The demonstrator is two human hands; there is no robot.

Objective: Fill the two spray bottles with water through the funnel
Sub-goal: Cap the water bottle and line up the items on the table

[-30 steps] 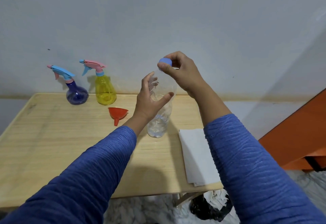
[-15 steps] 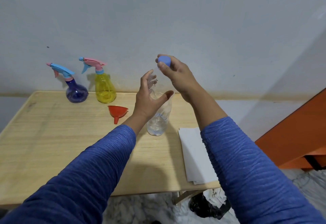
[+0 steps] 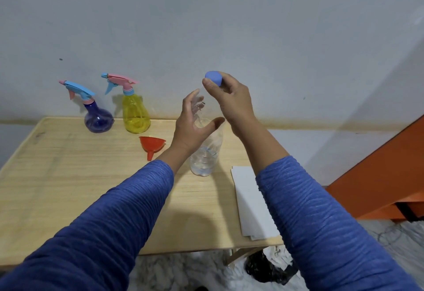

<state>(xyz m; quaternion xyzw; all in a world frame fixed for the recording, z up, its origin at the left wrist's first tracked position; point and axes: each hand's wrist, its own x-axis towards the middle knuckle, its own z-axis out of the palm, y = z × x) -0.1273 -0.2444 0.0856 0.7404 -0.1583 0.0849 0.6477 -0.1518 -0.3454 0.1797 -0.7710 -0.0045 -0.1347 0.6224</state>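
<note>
**A:** What are the two hands doing over the wooden bench (image 3: 68, 176)?

**B:** The right hand (image 3: 231, 100) is raised, its fingers (image 3: 210, 84) pinching a blue cap (image 3: 213, 77) between thumb and fingertips. The cap sits clear above the neck of the clear water bottle (image 3: 206, 153), not touching it. The left hand (image 3: 192, 125) wraps loosely round the bottle's upper part: thumb out to the right, fingers spread and curved behind the plastic. Whether they press the bottle or only cup it cannot be told.

**A:** And the bottle itself?

**B:** It stands upright on the bench below the left fingers, a little water showing in its lower part.

**A:** Where are the things to be filled?

**B:** To the left of the left fingers, at the bench's far edge by the wall. The yellow spray bottle (image 3: 135, 114), with a pink and blue trigger head, stands nearer the fingers; the dark blue spray bottle (image 3: 97, 118), with a blue and pink head, stands just beside it, further left. Both are upright with heads on. The red funnel (image 3: 152, 145) lies on its side between the yellow bottle and the left wrist, spout pointing toward the near edge.

**A:** Anything else?

**B:** A folded white cloth (image 3: 250, 199) lies on the bench under the right forearm, below the right fingers. Both sleeves are blue.
</note>
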